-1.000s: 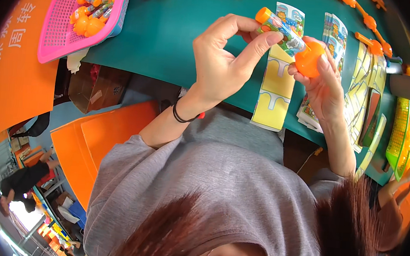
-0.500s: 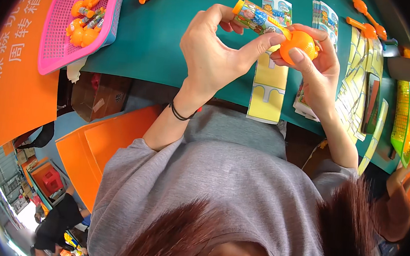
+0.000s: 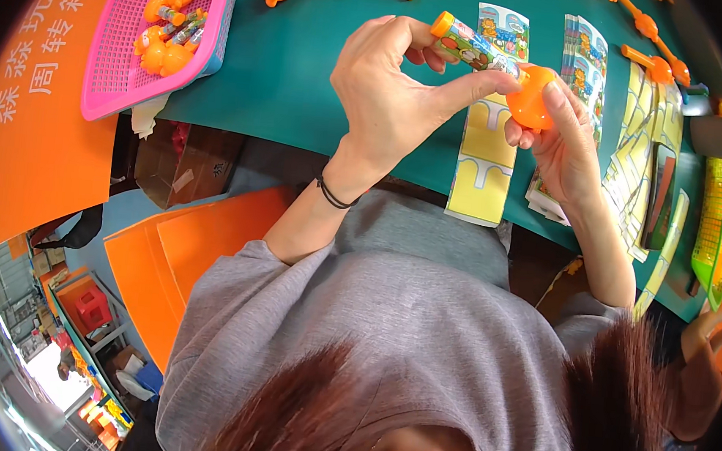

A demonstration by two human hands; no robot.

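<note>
Left thumb's shift: since the earlier frame the thumb of the left hand (image 3: 392, 96) has slid rightward along the printed tube (image 3: 468, 44), and it now lies where the tube meets the ball (image 3: 527, 105). Against the table (image 3: 322, 78), the toy (image 3: 494, 60) as a whole has barely moved.
Toy: held up between both hands, over the far part of the label strip (image 3: 479, 197).
Long axis: slanting, from the cap (image 3: 442, 24) at the far left to the ball at the near right, so it crosses the strip, which runs near to far.
Cap end: on the left hand's side, beside its curled fingers, pointing far and left.
Ball end: in the right hand (image 3: 572, 153), just beyond the left thumb's tip.
Left hand: half open, thumb stretched toward the ball, fingers bent near the cap end; whether they grip the tube or only steady it, I cannot tell.
Right hand: closed around the ball, thumb on the near right of it, fingers wrapping its far and near sides.
Nearer hand: right for the ball, left for the cap and tube; both meet at the joint.
Card stack (image 3: 593, 61): right of the toy, apart from it.
Basket (image 3: 114, 41): well to the left, orange toys (image 3: 166, 59) inside.
</note>
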